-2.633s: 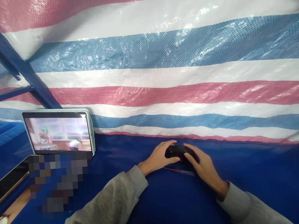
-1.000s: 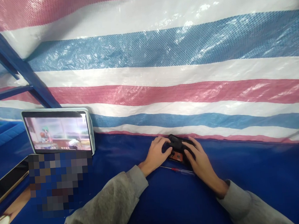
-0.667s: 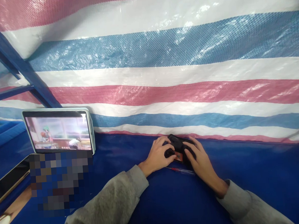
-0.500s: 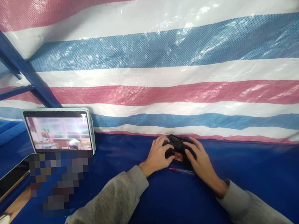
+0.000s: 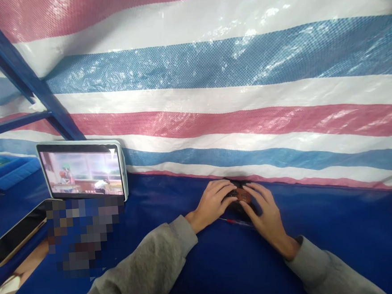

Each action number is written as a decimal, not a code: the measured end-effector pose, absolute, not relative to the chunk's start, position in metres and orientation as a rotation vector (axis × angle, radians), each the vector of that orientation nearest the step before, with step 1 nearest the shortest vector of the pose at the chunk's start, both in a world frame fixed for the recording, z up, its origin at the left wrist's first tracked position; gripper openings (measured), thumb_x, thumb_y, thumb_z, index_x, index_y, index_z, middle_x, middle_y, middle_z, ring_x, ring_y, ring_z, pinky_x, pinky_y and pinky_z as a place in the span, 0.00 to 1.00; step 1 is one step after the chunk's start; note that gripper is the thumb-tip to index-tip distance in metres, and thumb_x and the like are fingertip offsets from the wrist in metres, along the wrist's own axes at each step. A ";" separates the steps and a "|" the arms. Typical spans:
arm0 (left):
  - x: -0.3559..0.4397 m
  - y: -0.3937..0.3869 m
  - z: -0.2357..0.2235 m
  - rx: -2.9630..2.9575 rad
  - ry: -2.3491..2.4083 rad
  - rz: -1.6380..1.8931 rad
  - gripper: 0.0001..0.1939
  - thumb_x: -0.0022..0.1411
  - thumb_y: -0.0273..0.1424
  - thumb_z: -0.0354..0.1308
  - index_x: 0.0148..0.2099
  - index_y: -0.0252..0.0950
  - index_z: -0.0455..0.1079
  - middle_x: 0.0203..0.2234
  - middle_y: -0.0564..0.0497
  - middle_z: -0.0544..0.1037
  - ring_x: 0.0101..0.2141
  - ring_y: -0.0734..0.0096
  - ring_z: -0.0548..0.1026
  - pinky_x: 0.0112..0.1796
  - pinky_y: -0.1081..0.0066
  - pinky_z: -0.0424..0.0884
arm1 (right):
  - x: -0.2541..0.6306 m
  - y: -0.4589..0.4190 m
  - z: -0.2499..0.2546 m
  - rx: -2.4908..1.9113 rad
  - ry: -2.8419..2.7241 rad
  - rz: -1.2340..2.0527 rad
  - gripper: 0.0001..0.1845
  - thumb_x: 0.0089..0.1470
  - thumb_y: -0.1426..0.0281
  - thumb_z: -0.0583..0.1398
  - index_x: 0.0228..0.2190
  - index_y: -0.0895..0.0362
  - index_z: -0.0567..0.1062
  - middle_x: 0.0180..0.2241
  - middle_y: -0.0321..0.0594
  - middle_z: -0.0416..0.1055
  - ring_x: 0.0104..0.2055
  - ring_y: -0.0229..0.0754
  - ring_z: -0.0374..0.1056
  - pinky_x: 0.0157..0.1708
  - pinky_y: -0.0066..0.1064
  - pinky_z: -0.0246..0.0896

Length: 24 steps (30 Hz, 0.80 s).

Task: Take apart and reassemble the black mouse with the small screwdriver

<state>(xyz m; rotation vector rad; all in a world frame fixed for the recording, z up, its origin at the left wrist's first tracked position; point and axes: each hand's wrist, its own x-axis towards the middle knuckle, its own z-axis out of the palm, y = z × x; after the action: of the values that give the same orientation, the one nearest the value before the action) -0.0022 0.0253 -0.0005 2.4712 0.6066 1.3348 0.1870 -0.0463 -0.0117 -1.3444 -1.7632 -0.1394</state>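
Observation:
Both my hands rest on the blue table cover (image 5: 224,261) near the striped tarp wall. Between them sits a small black device with an orange-brown inner part (image 5: 241,195), probably an opened computer mouse. My left hand (image 5: 213,201) curls its fingers over the device's left side. On the right side, my right hand (image 5: 266,213) grips it with bent fingers. A thin screwdriver with a red and clear handle (image 5: 236,221) lies on the cover just in front of the device, under my hands.
A tablet (image 5: 83,170) playing a video leans against the striped tarp (image 5: 212,96) at the left. A phone (image 5: 14,233) lies flat near the left edge. A blue metal frame (image 5: 20,78) crosses the upper left. A blue tray (image 5: 2,167) sits far left.
The closed black shell seen earlier now shows an orange-brown inside. My hands have closed more tightly over it, covering most of it. The view has shifted slightly left.

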 end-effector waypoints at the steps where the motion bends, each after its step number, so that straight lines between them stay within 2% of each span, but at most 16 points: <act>1: -0.001 0.025 -0.001 2.464 0.608 1.343 0.14 0.69 0.35 0.55 0.54 0.37 0.69 0.47 0.45 0.77 0.49 0.64 0.75 0.52 0.61 0.70 | 0.187 -0.046 -0.012 -1.362 -1.757 -0.127 0.20 0.60 0.64 0.58 0.53 0.52 0.70 0.52 0.47 0.68 0.55 0.51 0.64 0.55 0.51 0.62; 4: 0.000 0.022 -0.002 2.431 0.625 1.318 0.14 0.70 0.35 0.54 0.55 0.37 0.69 0.48 0.45 0.76 0.49 0.66 0.75 0.51 0.64 0.71 | 0.186 -0.046 -0.013 -1.411 -1.739 -0.077 0.19 0.60 0.61 0.58 0.52 0.52 0.71 0.50 0.47 0.70 0.53 0.51 0.65 0.54 0.49 0.63; 10: 0.002 0.020 -0.003 2.353 0.654 1.312 0.15 0.70 0.37 0.53 0.55 0.38 0.70 0.48 0.45 0.76 0.49 0.65 0.75 0.52 0.63 0.73 | 0.187 -0.046 -0.015 -1.467 -1.656 -0.051 0.22 0.58 0.56 0.59 0.51 0.53 0.73 0.47 0.47 0.72 0.51 0.52 0.67 0.52 0.49 0.64; 16: 0.001 0.020 -0.004 2.277 0.591 1.321 0.17 0.69 0.36 0.56 0.57 0.38 0.69 0.51 0.45 0.74 0.51 0.65 0.75 0.55 0.63 0.72 | 0.185 -0.046 -0.014 -1.556 -1.545 0.097 0.23 0.56 0.52 0.59 0.47 0.53 0.75 0.41 0.43 0.76 0.42 0.48 0.72 0.45 0.44 0.67; 24: 0.000 0.020 -0.008 2.248 0.553 1.335 0.15 0.70 0.31 0.54 0.58 0.39 0.69 0.53 0.46 0.74 0.53 0.65 0.74 0.56 0.62 0.72 | 0.183 -0.049 -0.014 -1.451 -1.547 0.106 0.24 0.59 0.57 0.58 0.54 0.55 0.72 0.36 0.41 0.76 0.37 0.44 0.74 0.41 0.38 0.70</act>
<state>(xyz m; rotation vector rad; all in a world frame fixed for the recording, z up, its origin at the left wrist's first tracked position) -0.0004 0.0202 -0.0080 2.2481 0.5534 1.3346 0.1827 -0.0488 -0.0136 -1.4512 -1.5467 0.1064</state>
